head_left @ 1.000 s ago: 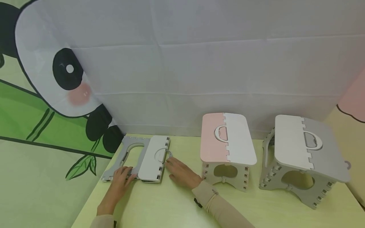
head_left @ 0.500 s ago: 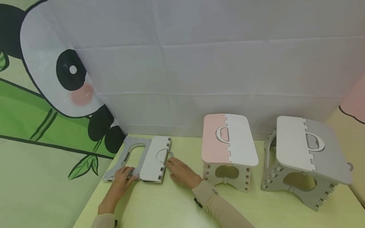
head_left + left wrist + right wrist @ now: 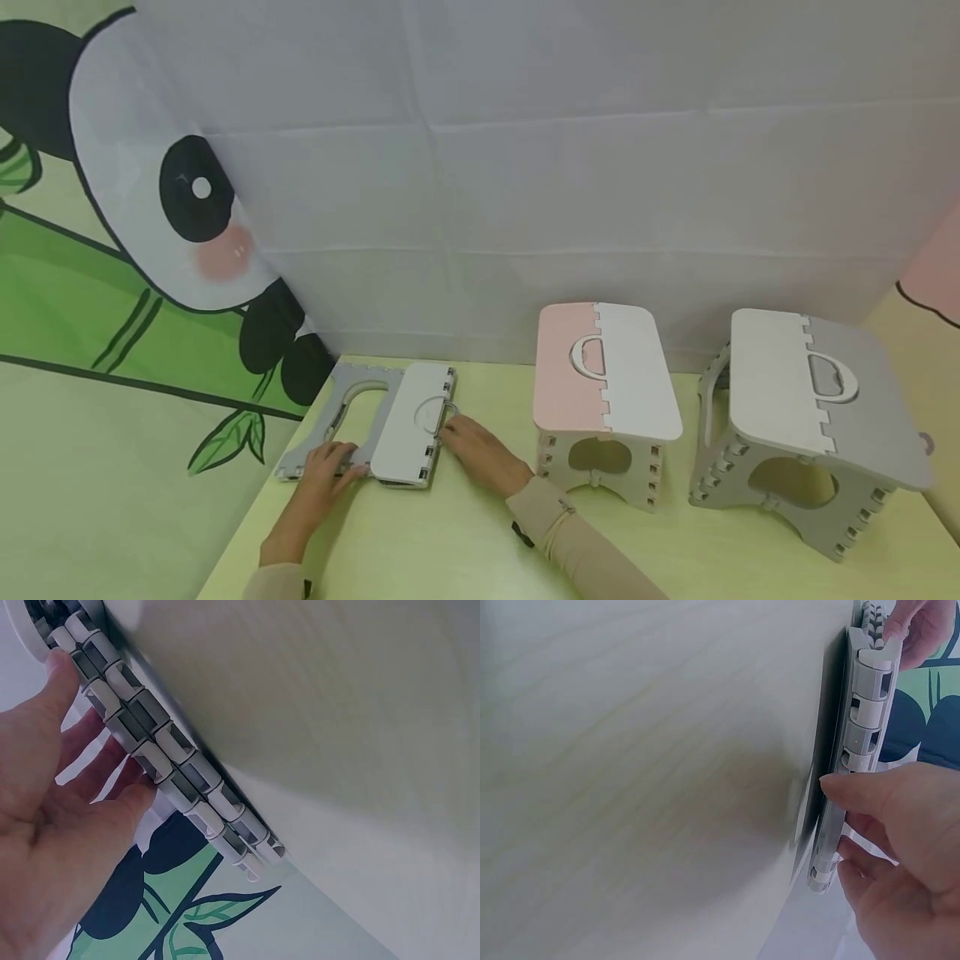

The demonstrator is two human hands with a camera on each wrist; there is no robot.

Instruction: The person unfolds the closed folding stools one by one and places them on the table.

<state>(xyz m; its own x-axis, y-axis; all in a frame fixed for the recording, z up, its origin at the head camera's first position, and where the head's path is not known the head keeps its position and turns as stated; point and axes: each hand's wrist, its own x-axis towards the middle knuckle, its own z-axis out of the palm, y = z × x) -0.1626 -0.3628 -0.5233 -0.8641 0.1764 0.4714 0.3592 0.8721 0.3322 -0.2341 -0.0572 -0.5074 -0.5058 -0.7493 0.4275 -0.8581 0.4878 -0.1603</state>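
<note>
A folding step stool (image 3: 412, 421), grey and white, lies folded flat at the table's left, its thin wire-like handle loop (image 3: 450, 407) sticking out on the right side. My left hand (image 3: 322, 477) rests on its near left edge, fingers on top. In the left wrist view, the thumb and fingertips touch the hinged edge (image 3: 154, 735). My right hand (image 3: 482, 454) is at the stool's right edge by the handle. In the right wrist view, its thumb (image 3: 855, 787) and fingers lie on either side of that edge, pinching it. The stool's underside is hidden.
A pink and white folding stool (image 3: 607, 375) stands unfolded at middle right. Farther right stands a larger white and grey one (image 3: 810, 392). Behind the pale yellow table (image 3: 450, 550) hangs a white cloth backdrop (image 3: 525, 192) with a cartoon panda at left.
The whole scene shifts slightly right and down as the head view moves. Both hands keep their places on the folded stool.
</note>
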